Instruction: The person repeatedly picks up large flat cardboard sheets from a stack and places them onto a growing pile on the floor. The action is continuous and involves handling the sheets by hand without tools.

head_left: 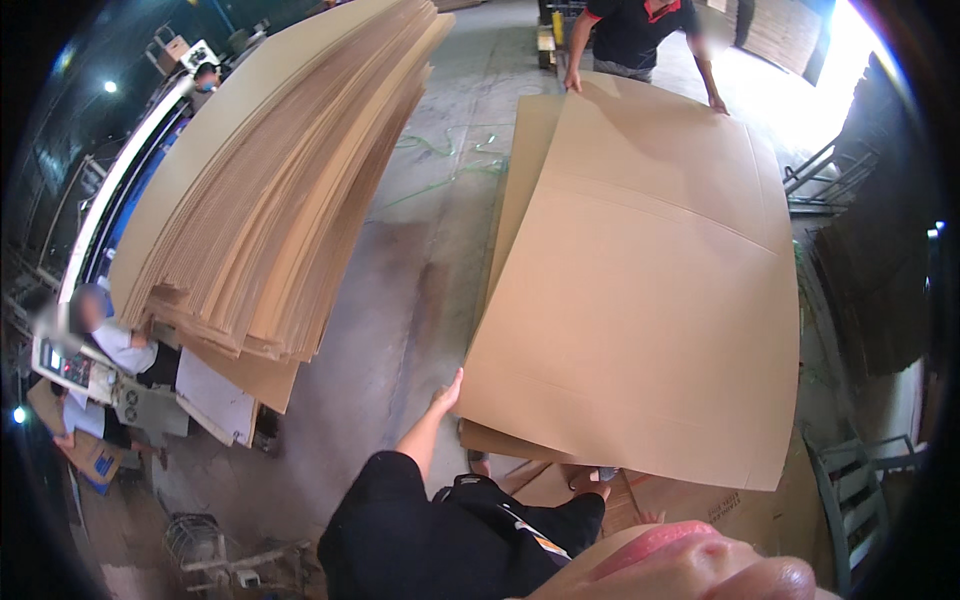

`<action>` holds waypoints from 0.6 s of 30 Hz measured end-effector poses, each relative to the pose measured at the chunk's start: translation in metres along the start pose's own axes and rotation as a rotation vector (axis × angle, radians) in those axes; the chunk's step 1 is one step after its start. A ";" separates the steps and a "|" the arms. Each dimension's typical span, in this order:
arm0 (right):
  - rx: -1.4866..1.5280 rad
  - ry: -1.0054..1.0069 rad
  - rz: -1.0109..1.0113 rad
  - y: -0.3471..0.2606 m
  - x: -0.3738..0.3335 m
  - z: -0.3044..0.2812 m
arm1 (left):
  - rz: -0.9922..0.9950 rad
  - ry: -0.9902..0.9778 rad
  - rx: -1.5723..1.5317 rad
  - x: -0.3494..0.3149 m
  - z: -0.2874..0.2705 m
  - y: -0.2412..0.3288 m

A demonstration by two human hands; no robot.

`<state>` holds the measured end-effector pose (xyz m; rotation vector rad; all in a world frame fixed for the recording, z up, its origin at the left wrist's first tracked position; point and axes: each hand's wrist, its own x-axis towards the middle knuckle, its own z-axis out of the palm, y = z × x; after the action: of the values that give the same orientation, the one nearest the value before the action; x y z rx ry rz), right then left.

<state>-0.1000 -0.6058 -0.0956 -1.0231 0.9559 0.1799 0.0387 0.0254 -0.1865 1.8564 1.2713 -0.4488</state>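
A large brown cardboard sheet (pixel 640 300) with crease lines spans the space in front of me, bowed slightly. My left hand (pixel 449 392) grips its near left corner, the fingers partly hidden at the edge. Of my right hand (pixel 652 518), only what look like fingertips show below the sheet's near edge, so its hold is unclear. At the far end another person in a dark shirt with red trim has a left-side hand (pixel 572 82) and a right-side hand (pixel 718 105) on the same sheet. Beneath it, more cardboard sheets (pixel 535 130) stick out at the left.
A tall, leaning stack of cardboard sheets (pixel 290 190) fills the left side. Beyond it stand a long machine with a control panel (pixel 68 366) and other people. Green strapping (pixel 450 165) lies on the floor. A grey slatted chair (pixel 850 490) stands at the near right.
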 end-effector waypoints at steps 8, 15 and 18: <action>0.698 0.102 -0.281 -0.071 0.115 0.098 | 0.206 0.077 0.291 -0.130 -0.100 0.160; 0.701 0.232 -0.397 -0.121 0.110 0.096 | 0.201 -0.097 -0.274 -0.139 -0.038 0.173; 0.799 0.164 -0.388 -0.106 0.098 0.102 | -0.002 -0.253 -1.174 -0.163 -0.008 0.158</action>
<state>0.0760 -0.6113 -0.0825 -0.4602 0.8418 -0.5800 0.1088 -0.0900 -0.0036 0.7699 0.9990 0.0933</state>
